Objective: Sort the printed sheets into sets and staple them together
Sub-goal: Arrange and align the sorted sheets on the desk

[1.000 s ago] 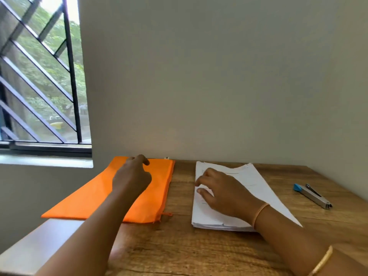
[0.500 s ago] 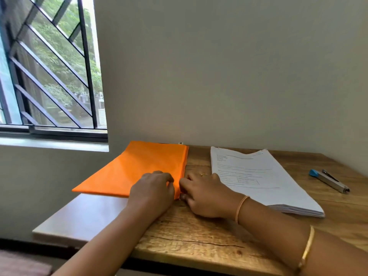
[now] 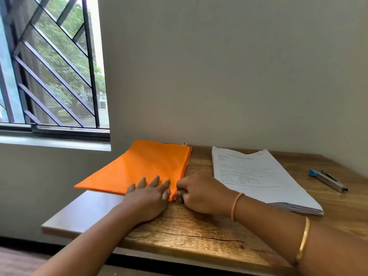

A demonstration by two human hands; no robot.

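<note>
L fingers [image 3: 154,181] straight and spread, pressed flat on the near edge of the orange pouch [image 3: 143,166]. That's the left hand [image 3: 148,198] pinning it, prob. so it won't slide. R fingers [image 3: 180,194] are curled tight, pinching the pouch's near R corner right at the seam. Looks like a zip pull, but the knuckles hide it, so can't confirm. So the right hand [image 3: 199,193] pulls while the L one anchors, I'd guess.

The pouch is thin, smooth, slightly glossy fabric or plastic, lying limp and flat, a long rectangle w/ a zip line along its R edge.

The printed sheets [image 3: 256,176] sit just beside the R wrist. A thick white stack, edges mostly squared, far corner curling up, untouched. Sorting not started yet.

Stapler [image 3: 327,180] is well apart on the far R: slim metal bar, blue tip.

All of it on a rough-grained wooden table [image 3: 199,232], cracked near the front.
</note>
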